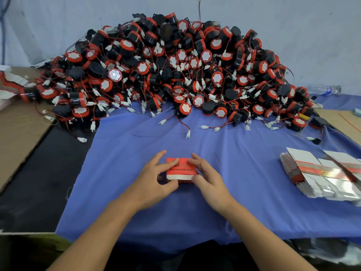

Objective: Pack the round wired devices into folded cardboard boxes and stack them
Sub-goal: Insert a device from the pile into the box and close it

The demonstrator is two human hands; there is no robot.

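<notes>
One box (181,169) sits on the cloth (136,145), centre front. Left hand (154,177) grips its left end, fingers curled. Right hand (209,178) pinches its right end. Devices (175,75) are heaped behind; flat boxes (322,173) lie at right.

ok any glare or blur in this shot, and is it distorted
Head view: glare streaks the glossy flat boxes at right; one shiny device face flares white; the wide-angle lens bows the edges of the cloth; print on the held box is soft.

Bare forearms (101,227), left hand (154,178), right hand (212,182)
</notes>
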